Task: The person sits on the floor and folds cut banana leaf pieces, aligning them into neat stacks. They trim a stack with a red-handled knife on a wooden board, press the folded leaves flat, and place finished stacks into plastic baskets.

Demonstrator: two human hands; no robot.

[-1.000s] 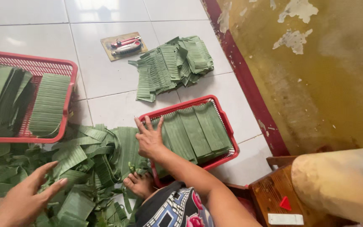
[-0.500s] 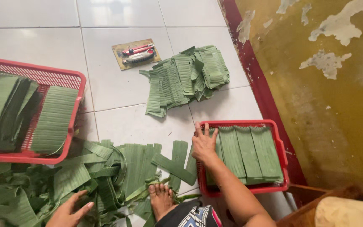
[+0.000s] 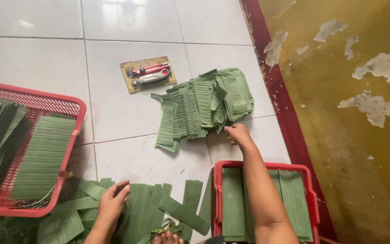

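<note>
1. White floor tiles (image 3: 127, 113) run up to a dark red skirting strip (image 3: 285, 113) and a peeling ochre wall (image 3: 353, 135) on my right.
2. I see my right hand (image 3: 236, 134) stretched forward, fingers curled in, at the near edge of the fanned pile of cut leaf strips (image 3: 204, 106); whether it already pinches a strip I cannot tell.
3. That pile lies straight ahead of the right hand, touching or just beside it, with the strips' long axis running away from me.
4. My right forearm crosses over the small red basket (image 3: 310, 199) of stacked strips.
5. My left hand (image 3: 112, 205) rests palm down, fingers loosely spread, on the loose leaf pieces (image 3: 150, 212) near my body, well apart from the pile.
6. So the right hand is clearly nearer.
7. Beyond the pile sits a red cutter (image 3: 150, 72) on its card; a large red basket (image 3: 71, 135) stands to my left.
</note>
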